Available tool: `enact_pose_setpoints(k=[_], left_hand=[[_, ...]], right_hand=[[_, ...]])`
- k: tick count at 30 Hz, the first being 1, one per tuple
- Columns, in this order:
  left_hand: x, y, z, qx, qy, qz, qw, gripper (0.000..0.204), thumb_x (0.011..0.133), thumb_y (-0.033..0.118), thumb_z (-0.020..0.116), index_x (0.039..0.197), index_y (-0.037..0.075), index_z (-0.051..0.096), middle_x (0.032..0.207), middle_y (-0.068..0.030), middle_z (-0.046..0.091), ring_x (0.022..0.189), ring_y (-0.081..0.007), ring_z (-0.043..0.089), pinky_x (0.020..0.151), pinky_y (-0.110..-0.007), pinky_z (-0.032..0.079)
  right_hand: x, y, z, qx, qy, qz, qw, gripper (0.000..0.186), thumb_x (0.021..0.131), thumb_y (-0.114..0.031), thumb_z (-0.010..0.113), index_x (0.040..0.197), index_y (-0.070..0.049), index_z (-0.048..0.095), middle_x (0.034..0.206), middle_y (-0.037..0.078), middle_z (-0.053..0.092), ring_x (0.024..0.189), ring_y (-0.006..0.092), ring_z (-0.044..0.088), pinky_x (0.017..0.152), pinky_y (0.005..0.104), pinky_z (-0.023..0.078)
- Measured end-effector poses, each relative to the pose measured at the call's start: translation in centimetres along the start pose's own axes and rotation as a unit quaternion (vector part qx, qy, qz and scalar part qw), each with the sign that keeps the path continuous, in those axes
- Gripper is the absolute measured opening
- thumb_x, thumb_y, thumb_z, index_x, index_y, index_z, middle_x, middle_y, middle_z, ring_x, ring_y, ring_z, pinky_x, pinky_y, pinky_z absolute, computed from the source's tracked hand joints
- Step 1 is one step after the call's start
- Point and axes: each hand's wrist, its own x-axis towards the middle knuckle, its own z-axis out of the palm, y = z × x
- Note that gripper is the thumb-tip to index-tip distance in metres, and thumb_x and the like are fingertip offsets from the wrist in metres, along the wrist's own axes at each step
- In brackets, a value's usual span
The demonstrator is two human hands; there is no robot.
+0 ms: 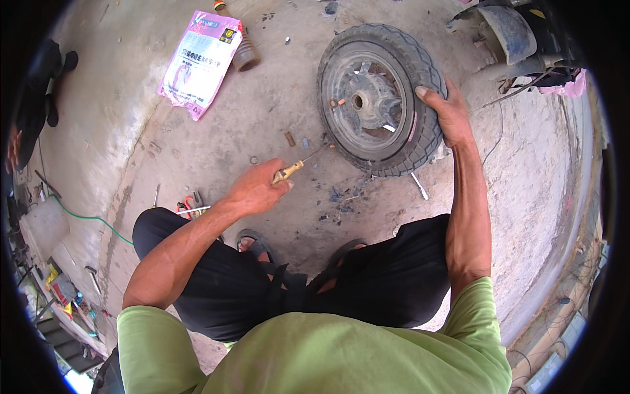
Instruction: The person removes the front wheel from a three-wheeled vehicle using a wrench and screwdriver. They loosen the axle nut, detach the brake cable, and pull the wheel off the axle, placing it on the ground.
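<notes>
My left hand (258, 186) is closed around a thin-shafted hand tool (287, 173) with a yellowish handle. Its dark shaft points up and right, ending close to the lower left of a scooter wheel (377, 105); whether it touches the tyre I cannot tell. The wheel has a black treaded tyre and a dusty grey hub, and rests tilted on the concrete floor. At its right side my right hand (448, 113) grips the tread, thumb over the sidewall and fingers mostly hidden behind.
A pink and white plastic package (200, 64) lies beside a brown bottle (246, 54). Pliers with red handles (191, 205) are near my left knee. A metal rod (420, 186) lies below the wheel. Dark vehicle parts (518, 39) stand upper right; another person's dark-clothed leg (49, 85) shows far left.
</notes>
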Motion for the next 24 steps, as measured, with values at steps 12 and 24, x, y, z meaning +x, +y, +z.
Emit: enact_pose_setpoints(k=[12, 24], left_hand=[[0.8, -6.3, -3.7, 0.137, 0.123, -0.087, 0.979, 0.033, 0.093, 0.025, 0.062, 0.118, 0.003, 0.061, 0.086, -0.0184, 0.068, 0.083, -0.0348, 0.067, 0.073, -0.045, 0.052], [0.7, -5.1, -6.4, -0.295, 0.223, -0.128, 0.92, 0.037, 0.1, 0.026, 0.059, 0.129, 0.003, 0.057, 0.083, -0.0042, 0.06, 0.062, -0.011, 0.054, 0.059, -0.028, 0.047]], right_hand=[[-6.4, -3.4, 8.3, -0.211, 0.005, -0.134, 0.968, 0.099, 0.071, -0.029, 0.083, 0.148, 0.009, 0.034, 0.136, 0.03, 0.053, 0.126, 0.0371, 0.056, 0.11, 0.0423, 0.043], [-8.6, -5.7, 12.9, -0.23, -0.128, -0.084, 0.961, 0.103, 0.071, -0.031, 0.083, 0.15, 0.007, 0.031, 0.136, 0.031, 0.054, 0.123, 0.0418, 0.058, 0.106, 0.0469, 0.047]])
